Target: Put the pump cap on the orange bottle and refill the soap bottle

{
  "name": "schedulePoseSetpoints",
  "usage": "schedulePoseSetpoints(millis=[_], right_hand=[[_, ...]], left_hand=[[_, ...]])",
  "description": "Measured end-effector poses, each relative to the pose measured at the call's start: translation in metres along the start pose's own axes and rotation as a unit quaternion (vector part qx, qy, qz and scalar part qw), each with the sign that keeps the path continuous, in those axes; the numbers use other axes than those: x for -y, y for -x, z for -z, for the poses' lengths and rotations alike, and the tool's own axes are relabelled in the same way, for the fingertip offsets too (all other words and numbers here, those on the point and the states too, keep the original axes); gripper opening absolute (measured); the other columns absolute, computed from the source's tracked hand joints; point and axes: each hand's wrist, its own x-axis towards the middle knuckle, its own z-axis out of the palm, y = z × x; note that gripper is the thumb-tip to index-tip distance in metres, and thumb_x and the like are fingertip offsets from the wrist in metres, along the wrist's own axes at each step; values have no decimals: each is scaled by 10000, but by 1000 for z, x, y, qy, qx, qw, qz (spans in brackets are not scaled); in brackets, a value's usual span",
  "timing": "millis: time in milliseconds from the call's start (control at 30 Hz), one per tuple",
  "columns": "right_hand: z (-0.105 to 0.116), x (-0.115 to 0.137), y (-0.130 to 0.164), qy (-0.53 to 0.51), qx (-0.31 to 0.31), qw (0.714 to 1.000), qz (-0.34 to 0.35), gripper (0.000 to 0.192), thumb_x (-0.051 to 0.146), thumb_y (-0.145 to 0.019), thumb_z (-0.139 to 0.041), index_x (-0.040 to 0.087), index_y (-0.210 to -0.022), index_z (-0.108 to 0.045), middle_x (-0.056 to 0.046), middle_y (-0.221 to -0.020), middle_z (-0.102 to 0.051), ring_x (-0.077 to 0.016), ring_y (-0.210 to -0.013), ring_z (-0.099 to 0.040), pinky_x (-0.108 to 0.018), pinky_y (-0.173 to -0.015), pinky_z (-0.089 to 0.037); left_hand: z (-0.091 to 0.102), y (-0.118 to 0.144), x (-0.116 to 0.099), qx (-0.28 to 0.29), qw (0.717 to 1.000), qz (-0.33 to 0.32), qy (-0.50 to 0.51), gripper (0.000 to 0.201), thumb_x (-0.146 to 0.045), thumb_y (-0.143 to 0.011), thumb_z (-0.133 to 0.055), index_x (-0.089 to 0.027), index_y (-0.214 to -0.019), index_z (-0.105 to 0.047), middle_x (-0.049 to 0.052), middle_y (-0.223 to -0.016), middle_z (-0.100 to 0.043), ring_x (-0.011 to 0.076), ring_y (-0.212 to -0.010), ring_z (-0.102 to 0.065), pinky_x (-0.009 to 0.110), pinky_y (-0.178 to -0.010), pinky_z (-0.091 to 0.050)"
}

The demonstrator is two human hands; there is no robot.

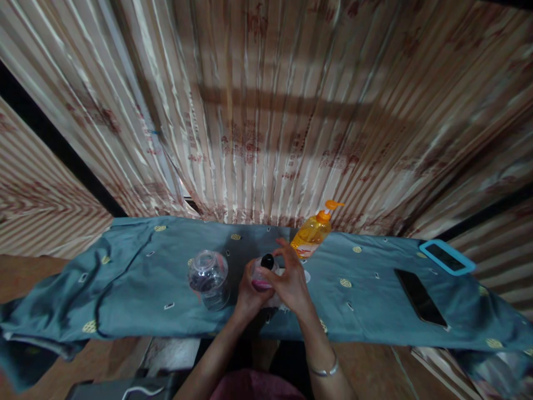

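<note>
My left hand (249, 293) wraps around a small clear bottle (262, 278) with pink liquid at its base. My right hand (290, 280) sits on the bottle's black cap (267, 260), fingers curled over it. Both hands meet over a blue-grey patterned cloth (137, 278) spread on the surface. Just left of them stands a clear plastic jar (208, 276) with water in it. Behind my right hand leans an orange pump bottle (313, 231) of yellow liquid. A silver bangle (322, 370) is on my right wrist.
A black phone (420, 296) lies face up on the cloth at the right, and a second phone in a blue case (447, 257) lies near the far right edge. A striped curtain (266, 111) hangs close behind.
</note>
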Motion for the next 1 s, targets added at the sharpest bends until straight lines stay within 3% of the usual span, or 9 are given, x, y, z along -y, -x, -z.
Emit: schedulePoseSetpoints(millis=[100, 200, 267, 400, 500, 600, 700, 800, 1000], right_hand=[[1, 1, 2, -12, 29, 999, 21, 382, 453, -940, -727, 180, -1204, -769, -187, -1559, -649, -369, -1523, -570, -643, -1248, -443], [2, 1, 3, -13, 35, 999, 25, 531, 481, -931, -713, 188, -1373, -731, -190, -1561, -648, -356, -1529, -568, -620, -1251, -452], [1, 1, 2, 0, 5, 1000, 7, 559, 494, -858, -802, 153, -1296, -736, -246, -1607, -591, -405, -1551, -532, -645, -1256, -437], [-1, 2, 1, 14, -27, 999, -9, 357, 468, -841, -825, 176, -1022, -729, -269, -1616, -572, -434, -1551, -523, -657, -1265, -418], [1, 3, 4, 0, 7, 1000, 16, 377, 480, -939, -689, 208, -1186, -775, -190, -1572, -643, -358, -1537, -560, -594, -1254, -460], [2, 2, 6, 2, 12, 1000, 23, 526, 510, -922, -712, 206, -1351, -739, -183, -1578, -640, -354, -1531, -567, -589, -1242, -478], [-3, 1, 4, 22, -26, 999, 3, 476, 480, -822, -845, 180, -1178, -744, -235, -1570, -626, -427, -1554, -523, -655, -1234, -461], [-7, 0, 2, 29, -38, 999, 4, 345, 417, -824, -850, 177, -1038, -724, -248, -1558, -630, -447, -1556, -513, -682, -1231, -447], [-1, 2, 4, 14, 19, 998, 59, 347, 410, -992, -689, 159, -1223, -747, -210, -1589, -625, -358, -1574, -515, -604, -1266, -441]], left_hand=[[0, 0, 0, 1, 1000, 0, 1, 771, -305, -617, -913, -203, -1331, -639, 106, -1283, -783, 347, -1207, -761, 490, -1081, -609], [-1, 0, 1, -8, 1000, -2, 1, 779, -320, -613, -917, -202, -1327, -630, 111, -1276, -785, 357, -1191, -769, 504, -1064, -618], [-1, 0, 2, -12, 1000, -3, 1, 761, -324, -618, -910, -196, -1313, -628, 117, -1275, -783, 362, -1195, -768, 512, -1068, -616], [-1, 0, 3, -7, 1000, 6, 6, 785, -324, -610, -915, -202, -1327, -619, 116, -1284, -777, 359, -1205, -766, 508, -1077, -613], [-2, 0, 3, -4, 1000, 7, 9, 799, -309, -607, -914, -206, -1342, -618, 117, -1298, -773, 355, -1215, -762, 512, -1092, -609], [-2, 1, 2, -7, 1000, 0, 7, 778, -302, -618, -900, -200, -1339, -626, 120, -1290, -775, 356, -1209, -763, 518, -1094, -609], [-2, 1, 0, -16, 1000, -10, 2, 746, -324, -626, -905, -201, -1311, -638, 115, -1272, -779, 356, -1194, -769, 512, -1080, -615], [-2, 1, -2, -9, 1000, -11, 7, 734, -348, -638, -904, -197, -1305, -638, 114, -1263, -779, 351, -1185, -771, 493, -1066, -619], [-2, 2, -3, -16, 1000, -3, 6, 745, -344, -632, -912, -194, -1306, -632, 123, -1260, -782, 346, -1176, -770, 485, -1051, -622]])
